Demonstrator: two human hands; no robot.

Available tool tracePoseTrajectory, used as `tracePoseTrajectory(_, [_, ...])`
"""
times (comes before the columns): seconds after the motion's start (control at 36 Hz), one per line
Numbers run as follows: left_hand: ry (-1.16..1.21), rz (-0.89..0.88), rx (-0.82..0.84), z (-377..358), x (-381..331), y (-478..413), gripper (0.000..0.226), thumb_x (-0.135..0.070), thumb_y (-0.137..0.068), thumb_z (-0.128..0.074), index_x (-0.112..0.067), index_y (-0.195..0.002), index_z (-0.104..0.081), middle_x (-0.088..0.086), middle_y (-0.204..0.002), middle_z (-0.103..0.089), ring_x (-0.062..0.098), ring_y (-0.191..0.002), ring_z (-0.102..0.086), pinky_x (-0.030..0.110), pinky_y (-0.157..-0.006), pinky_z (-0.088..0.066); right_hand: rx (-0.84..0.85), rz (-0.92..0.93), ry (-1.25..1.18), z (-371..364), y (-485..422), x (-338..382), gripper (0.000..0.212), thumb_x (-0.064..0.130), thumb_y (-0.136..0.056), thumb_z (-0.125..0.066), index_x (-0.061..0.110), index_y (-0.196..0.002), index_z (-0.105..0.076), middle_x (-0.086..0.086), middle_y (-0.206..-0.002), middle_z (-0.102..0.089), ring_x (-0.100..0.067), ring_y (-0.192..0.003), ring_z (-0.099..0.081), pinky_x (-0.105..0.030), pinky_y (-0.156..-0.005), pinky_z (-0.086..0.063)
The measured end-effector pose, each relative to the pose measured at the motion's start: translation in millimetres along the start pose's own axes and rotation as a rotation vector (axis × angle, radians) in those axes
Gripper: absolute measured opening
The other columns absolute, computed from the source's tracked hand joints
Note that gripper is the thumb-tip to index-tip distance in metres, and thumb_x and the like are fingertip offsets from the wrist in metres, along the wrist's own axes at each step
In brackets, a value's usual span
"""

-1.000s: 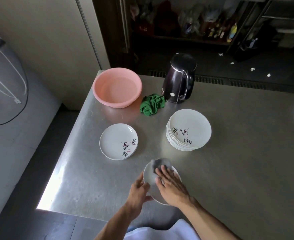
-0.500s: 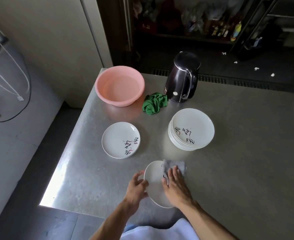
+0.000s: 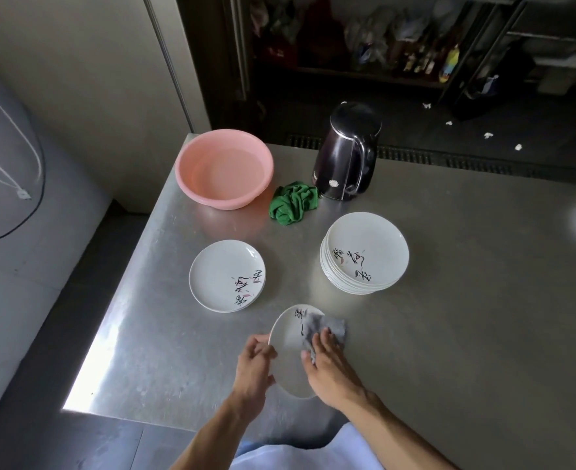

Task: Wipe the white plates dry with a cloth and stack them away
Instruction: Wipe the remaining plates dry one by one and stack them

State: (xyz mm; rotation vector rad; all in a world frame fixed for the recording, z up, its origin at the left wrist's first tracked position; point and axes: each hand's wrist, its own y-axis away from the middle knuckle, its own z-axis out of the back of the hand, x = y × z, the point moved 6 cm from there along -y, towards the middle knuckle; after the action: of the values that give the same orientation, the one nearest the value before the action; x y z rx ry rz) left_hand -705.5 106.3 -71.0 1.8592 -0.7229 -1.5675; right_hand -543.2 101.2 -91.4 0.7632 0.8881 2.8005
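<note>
My left hand (image 3: 254, 366) grips the left rim of a white plate (image 3: 290, 354), tilted above the steel table (image 3: 466, 334) near its front edge. My right hand (image 3: 330, 364) presses a grey cloth (image 3: 327, 329) flat against the right side of the plate's face, fingers straight. Black writing shows at the plate's top. A stack of several white plates (image 3: 364, 254) stands to the back right. A low pile of white plates (image 3: 227, 276) sits to the back left.
A pink basin (image 3: 223, 167) stands at the table's back left corner. A crumpled green cloth (image 3: 293, 203) lies beside a black electric kettle (image 3: 347, 152). The table's left edge drops to a grey floor. Dark shelves stand behind.
The grey cloth and my right hand have slid from the plate's upper middle toward its right edge. My left hand has kept its grip on the rim.
</note>
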Motion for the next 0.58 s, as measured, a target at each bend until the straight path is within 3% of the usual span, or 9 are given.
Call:
tracePoseTrajectory(0.11, [-0.099, 0.009, 0.008, -2, -8, -2, 0.016, 0.001, -0.096, -0.052, -0.013, -0.095, -0.046, 0.015, -0.092, -0.056, 0.027, -0.086, -0.059, 0.039, -0.068, -0.055, -0.02, 0.262, -0.017, -6, 16, 16, 0.063, 0.042, -0.107, -0.03, 0.008, -0.159, -0.015, -0.004, -0.167, 0.001, -0.004, -0.148, 0.015, -0.01, -0.114, 0.014])
tracePoseTrajectory(0.28, [-0.091, -0.026, -0.027, 4, -21, -8, 0.019, 0.002, -0.097, -0.049, -0.013, -0.11, -0.048, 0.018, -0.104, -0.067, 0.03, -0.086, -0.063, 0.034, -0.056, -0.057, 0.006, 0.001, 0.112, 2, 19, -19, 0.062, 0.044, -0.107, -0.025, 0.009, -0.157, -0.019, -0.015, -0.167, -0.001, -0.024, -0.154, 0.001, -0.034, -0.123, 0.002])
tracePoseTrajectory(0.44, [-0.075, -0.068, -0.007, -18, -34, -12, 0.022, -0.006, -0.106, -0.043, -0.017, -0.125, -0.046, 0.013, -0.108, -0.069, 0.024, -0.091, -0.069, 0.029, -0.054, -0.058, -0.09, 0.248, 0.083, 6, 42, 13, 0.066, 0.05, -0.104, -0.031, 0.01, -0.157, -0.024, -0.007, -0.165, -0.019, -0.015, -0.153, -0.01, -0.016, -0.115, 0.015])
tracePoseTrajectory(0.53, [-0.075, -0.08, 0.049, -34, -42, -9, 0.025, -0.007, -0.106, -0.043, -0.018, -0.128, -0.044, 0.017, -0.113, -0.071, 0.029, -0.101, -0.071, 0.036, -0.063, -0.062, -0.265, 0.343, 0.005, 25, 50, 35, 0.059, 0.044, -0.102, -0.042, 0.016, -0.153, -0.036, -0.003, -0.158, -0.038, -0.016, -0.147, -0.033, -0.029, -0.123, -0.02])
tracePoseTrajectory(0.58, [-0.032, -0.051, 0.069, -40, -44, -11, 0.03, -0.008, -0.103, -0.047, -0.017, -0.131, -0.045, 0.022, -0.118, -0.07, 0.032, -0.104, -0.071, 0.04, -0.07, -0.062, -0.448, 0.38, -0.004, 46, 51, 43, 0.043, 0.028, -0.101, -0.05, 0.016, -0.142, -0.053, -0.001, -0.139, -0.06, -0.018, -0.127, -0.056, -0.034, -0.108, -0.044])
